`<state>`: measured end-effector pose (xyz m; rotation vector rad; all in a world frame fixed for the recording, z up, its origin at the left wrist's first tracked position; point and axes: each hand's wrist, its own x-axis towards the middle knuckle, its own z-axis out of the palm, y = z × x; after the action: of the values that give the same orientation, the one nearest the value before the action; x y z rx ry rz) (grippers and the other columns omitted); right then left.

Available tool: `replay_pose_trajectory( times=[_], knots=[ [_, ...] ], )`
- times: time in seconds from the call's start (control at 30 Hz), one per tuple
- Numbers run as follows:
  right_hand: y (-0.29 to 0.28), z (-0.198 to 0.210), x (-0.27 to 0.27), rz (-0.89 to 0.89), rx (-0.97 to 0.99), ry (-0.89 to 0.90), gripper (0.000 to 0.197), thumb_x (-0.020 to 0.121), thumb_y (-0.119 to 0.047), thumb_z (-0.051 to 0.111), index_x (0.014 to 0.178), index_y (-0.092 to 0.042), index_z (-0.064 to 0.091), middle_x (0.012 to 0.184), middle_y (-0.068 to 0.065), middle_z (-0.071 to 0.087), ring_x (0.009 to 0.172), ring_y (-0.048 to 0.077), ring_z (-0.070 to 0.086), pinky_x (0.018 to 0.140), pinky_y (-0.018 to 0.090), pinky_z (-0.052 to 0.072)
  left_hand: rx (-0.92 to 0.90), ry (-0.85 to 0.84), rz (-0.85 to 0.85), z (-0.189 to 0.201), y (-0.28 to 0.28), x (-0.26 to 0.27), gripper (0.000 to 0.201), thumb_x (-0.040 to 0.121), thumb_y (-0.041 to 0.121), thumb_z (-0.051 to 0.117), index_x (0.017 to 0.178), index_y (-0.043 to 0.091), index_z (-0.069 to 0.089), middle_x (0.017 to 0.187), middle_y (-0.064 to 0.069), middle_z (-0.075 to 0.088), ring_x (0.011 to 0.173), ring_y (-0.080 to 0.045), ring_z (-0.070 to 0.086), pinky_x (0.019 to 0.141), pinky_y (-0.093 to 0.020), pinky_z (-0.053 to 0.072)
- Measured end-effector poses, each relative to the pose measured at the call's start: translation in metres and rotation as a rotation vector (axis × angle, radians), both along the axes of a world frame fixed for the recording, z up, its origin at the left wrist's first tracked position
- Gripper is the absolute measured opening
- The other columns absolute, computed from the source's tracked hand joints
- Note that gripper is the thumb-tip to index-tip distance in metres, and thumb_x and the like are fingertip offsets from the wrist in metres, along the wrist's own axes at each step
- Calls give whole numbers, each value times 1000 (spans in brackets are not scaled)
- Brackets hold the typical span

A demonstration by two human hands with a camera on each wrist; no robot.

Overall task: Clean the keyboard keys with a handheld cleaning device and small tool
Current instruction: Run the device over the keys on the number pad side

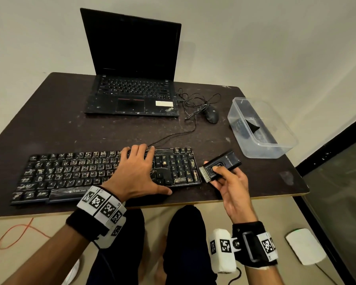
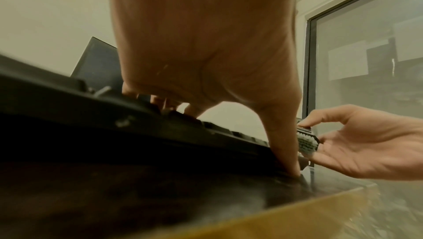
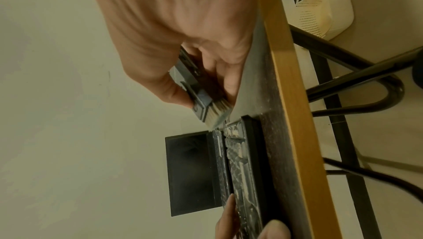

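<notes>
While the left hand (image 1: 136,171) lies flat, fingers straight, on the dusty Zebronics keyboard (image 1: 70,173) at the desk (image 1: 49,124) front | right hand (image 1: 230,186) grip holds brush-tipped handheld cleaner (image 1: 220,164) just beside keyboard's right end.

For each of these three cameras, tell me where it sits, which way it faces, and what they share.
Head: above, looking down at the table; both forearms and legs show.
Left wrist: under the left hand, facing along the keyboard toward the window.
Right wrist: behind the right hand, turned sideways, facing the laptop.
Shared: all show the brush-tipped cleaner.
</notes>
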<state>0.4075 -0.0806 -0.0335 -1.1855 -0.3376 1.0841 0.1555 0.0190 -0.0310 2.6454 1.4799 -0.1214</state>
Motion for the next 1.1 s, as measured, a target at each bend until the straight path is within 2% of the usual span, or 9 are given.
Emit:
replay_pose_trajectory(
  times=[0.1, 0.23, 0.3, 0.47, 0.57, 0.63, 0.77, 0.9, 1.1],
  knots=[
    [-3, -5, -6, -42, 15, -114, 31, 91, 10, 71, 110, -13, 68, 95, 6, 81, 86, 21, 76, 69, 27, 65, -10, -24, -1, 0, -2, 0, 154, 54, 110, 38, 165, 10, 7, 169, -12, 16, 156, -29, 13, 129, -55, 4],
    [-7, -6, -12, -62, 58, -227, 33, 92, 13, 70, 110, -14, 67, 70, -9, 73, 79, 11, 75, 87, 42, 64, -50, -184, 50, 0, -7, -19, 158, 48, 112, 39, 166, 14, 1, 173, -6, 7, 160, -23, 3, 129, -54, -5],
    [-8, -6, -13, -59, 71, -240, 35, 91, 13, 71, 112, -14, 66, 69, -10, 70, 78, 9, 75, 94, 50, 60, -24, -252, 80, -1, -10, -37, 158, 46, 112, 39, 167, 16, 4, 173, -4, 10, 160, -21, 5, 130, -52, -5],
    [-3, -3, -15, -47, 62, -243, 48, 89, 15, 72, 130, -8, 62, 81, -4, 77, 93, 23, 76, 95, 51, 61, -19, -260, 38, 0, -19, -61, 157, 44, 112, 36, 166, 18, 10, 171, -1, 17, 159, -17, 9, 126, -42, -16],
    [-1, 4, -16, -46, 43, -334, 42, 87, 16, 73, 116, -12, 64, 91, 3, 81, 97, 27, 76, 88, 43, 65, -38, -259, -12, 5, -21, -44, 152, 49, 108, 41, 166, 17, 10, 170, -1, 17, 159, -17, 9, 126, -43, -15],
    [-1, 10, -15, -24, 32, -433, 41, 85, 14, 76, 111, -16, 64, 93, 1, 81, 93, 20, 77, 81, 35, 64, -59, -229, -40, 6, -19, -25, 152, 51, 107, 45, 166, 14, 9, 171, -3, 15, 159, -19, 7, 128, -46, -12],
    [-3, 18, -13, 21, 44, -593, 45, 84, 9, 80, 117, -16, 63, 92, -5, 79, 89, 7, 75, 77, 20, 58, -145, -118, -19, 10, -1, 4, 153, 58, 99, 61, 166, 9, 3, 173, -7, 8, 160, -22, 3, 129, -52, -7],
    [-6, 21, -11, 49, 77, -641, 47, 87, 10, 77, 121, -20, 66, 102, -2, 81, 94, 9, 77, 79, 18, 59, -205, -53, -3, 17, 11, 11, 154, 57, 95, 69, 165, 7, 3, 171, -7, 12, 159, -24, 6, 129, -53, -6],
    [-1, 21, -12, 24, 110, -657, 45, 86, 14, 77, 111, -22, 67, 86, -16, 79, 81, 0, 74, 72, 12, 55, -104, -164, 5, 12, 6, 10, 151, 52, 91, 75, 165, 11, 14, 168, -5, 23, 157, -21, 16, 130, -49, -4]
  ],
)
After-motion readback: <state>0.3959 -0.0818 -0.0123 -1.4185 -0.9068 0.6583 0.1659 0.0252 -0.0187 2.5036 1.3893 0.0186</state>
